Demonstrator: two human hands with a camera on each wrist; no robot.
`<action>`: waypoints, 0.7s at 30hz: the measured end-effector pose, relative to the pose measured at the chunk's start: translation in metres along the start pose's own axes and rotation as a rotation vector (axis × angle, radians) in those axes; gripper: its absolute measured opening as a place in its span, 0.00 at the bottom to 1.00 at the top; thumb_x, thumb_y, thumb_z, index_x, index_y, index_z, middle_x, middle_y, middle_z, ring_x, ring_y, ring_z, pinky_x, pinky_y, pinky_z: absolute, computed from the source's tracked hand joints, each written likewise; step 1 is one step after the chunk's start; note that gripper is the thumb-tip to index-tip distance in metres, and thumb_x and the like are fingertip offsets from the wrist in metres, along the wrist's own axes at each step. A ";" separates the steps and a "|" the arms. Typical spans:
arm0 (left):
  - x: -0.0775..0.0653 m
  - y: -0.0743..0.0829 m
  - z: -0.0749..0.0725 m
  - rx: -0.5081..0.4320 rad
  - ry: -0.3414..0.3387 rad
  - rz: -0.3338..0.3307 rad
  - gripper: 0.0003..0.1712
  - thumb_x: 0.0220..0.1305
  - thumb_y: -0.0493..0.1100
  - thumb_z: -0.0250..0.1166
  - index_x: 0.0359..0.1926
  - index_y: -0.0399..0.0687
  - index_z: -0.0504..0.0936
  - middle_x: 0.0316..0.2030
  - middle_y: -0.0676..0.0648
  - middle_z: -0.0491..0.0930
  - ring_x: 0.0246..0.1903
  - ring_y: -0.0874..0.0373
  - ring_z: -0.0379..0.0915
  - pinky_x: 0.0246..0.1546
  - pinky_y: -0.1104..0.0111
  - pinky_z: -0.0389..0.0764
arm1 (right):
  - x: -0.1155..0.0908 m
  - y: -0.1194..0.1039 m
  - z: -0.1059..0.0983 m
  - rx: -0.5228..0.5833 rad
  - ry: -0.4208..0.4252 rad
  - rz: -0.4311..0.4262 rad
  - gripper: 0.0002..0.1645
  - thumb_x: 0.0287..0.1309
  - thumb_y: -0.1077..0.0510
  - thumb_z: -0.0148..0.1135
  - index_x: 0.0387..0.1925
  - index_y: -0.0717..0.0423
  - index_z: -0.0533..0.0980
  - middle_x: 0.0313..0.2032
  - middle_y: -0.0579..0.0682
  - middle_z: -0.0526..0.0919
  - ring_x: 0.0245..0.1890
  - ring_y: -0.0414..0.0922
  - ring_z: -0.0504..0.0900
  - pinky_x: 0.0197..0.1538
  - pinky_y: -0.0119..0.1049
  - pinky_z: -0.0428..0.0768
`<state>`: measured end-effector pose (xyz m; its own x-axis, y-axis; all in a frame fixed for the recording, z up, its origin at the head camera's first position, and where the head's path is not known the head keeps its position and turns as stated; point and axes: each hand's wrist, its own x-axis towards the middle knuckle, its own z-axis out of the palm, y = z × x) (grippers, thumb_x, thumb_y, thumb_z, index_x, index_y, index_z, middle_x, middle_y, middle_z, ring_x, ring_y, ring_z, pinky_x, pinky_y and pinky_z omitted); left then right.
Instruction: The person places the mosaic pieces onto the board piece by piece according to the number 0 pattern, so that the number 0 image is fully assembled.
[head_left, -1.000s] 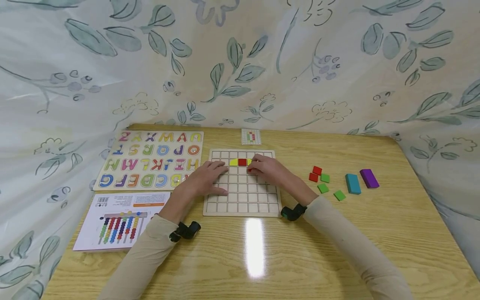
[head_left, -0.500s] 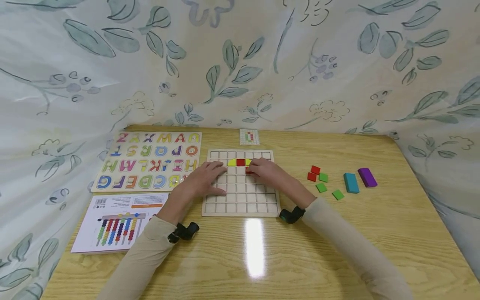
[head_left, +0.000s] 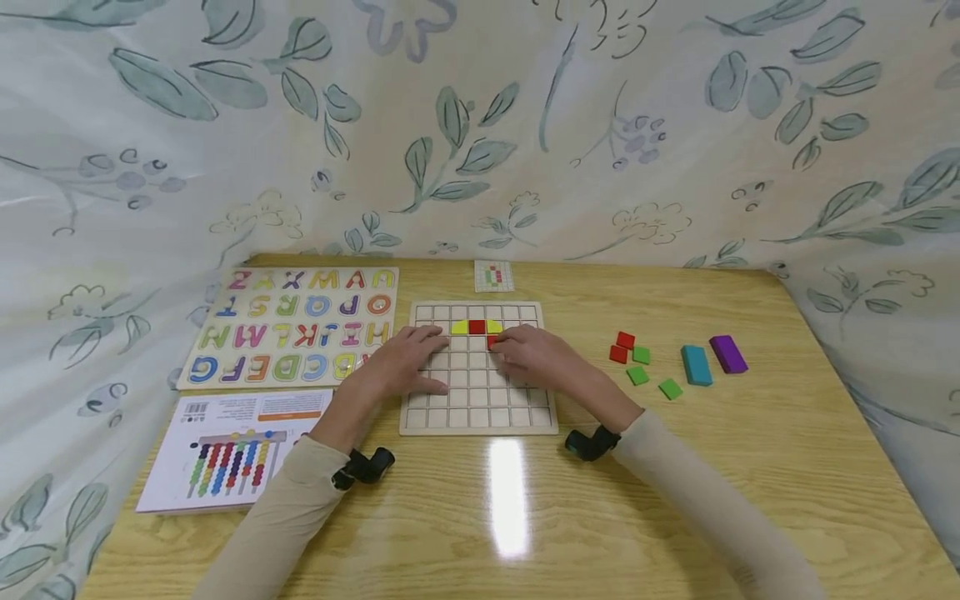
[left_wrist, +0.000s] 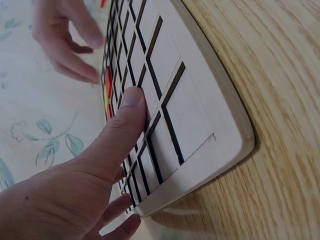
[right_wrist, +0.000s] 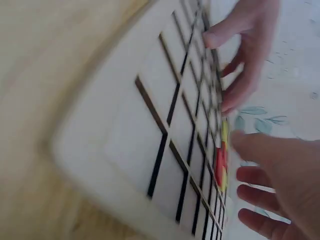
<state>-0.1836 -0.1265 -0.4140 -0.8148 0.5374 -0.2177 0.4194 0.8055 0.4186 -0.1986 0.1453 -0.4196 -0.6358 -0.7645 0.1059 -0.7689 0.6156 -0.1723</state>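
A wooden grid board (head_left: 480, 428) lies in the middle of the table. In its upper rows sit a red square tile (head_left: 477, 327) with a yellow rounded piece (head_left: 460, 327) on one side and a second yellow piece (head_left: 493, 327) on the other. Another red tile (head_left: 492, 342) lies one row nearer, partly covered by my right fingers. My right hand (head_left: 536, 358) hovers over the board's right half; the right wrist view shows its fingers spread, holding nothing. On the left side, my left hand (head_left: 408, 358) rests with fingers extended, its thumb (left_wrist: 131, 100) on the squares.
Right of the board lie loose red tiles (head_left: 618, 354) and green tiles (head_left: 637, 375), then a blue block (head_left: 697, 366) and a purple block (head_left: 728, 354). A small pattern card (head_left: 492, 277) lies behind. An alphabet board (head_left: 288, 384) and an abacus-picture box (head_left: 180, 492) occupy the left.
My right fingers have drawn slightly away from the second red tile, which now shows on the board. The left hand has stayed in place. The head view has shifted a little.
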 end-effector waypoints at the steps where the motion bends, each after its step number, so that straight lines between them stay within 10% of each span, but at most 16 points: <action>1: 0.000 0.000 0.001 -0.003 -0.003 -0.004 0.45 0.56 0.60 0.69 0.70 0.48 0.65 0.72 0.42 0.59 0.70 0.42 0.55 0.69 0.48 0.64 | -0.006 0.000 -0.002 0.013 0.002 0.029 0.20 0.61 0.55 0.65 0.53 0.57 0.80 0.51 0.54 0.83 0.53 0.50 0.80 0.56 0.42 0.81; 11: -0.001 0.002 0.001 -0.001 -0.001 -0.028 0.46 0.56 0.61 0.69 0.71 0.49 0.64 0.73 0.44 0.58 0.70 0.43 0.55 0.69 0.49 0.64 | -0.103 0.060 -0.022 0.180 0.091 0.395 0.26 0.62 0.59 0.63 0.61 0.61 0.73 0.56 0.62 0.76 0.51 0.58 0.80 0.49 0.54 0.81; 21: 0.002 0.000 0.003 -0.002 -0.005 -0.031 0.46 0.56 0.62 0.68 0.71 0.50 0.64 0.73 0.44 0.59 0.72 0.43 0.53 0.70 0.49 0.62 | -0.131 0.086 -0.032 0.196 0.159 0.400 0.27 0.60 0.62 0.65 0.59 0.66 0.72 0.53 0.64 0.76 0.47 0.61 0.81 0.41 0.53 0.83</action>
<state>-0.1838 -0.1252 -0.4169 -0.8255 0.5133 -0.2346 0.3932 0.8213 0.4134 -0.1836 0.3046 -0.4174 -0.8936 -0.4265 0.1399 -0.4443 0.7965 -0.4101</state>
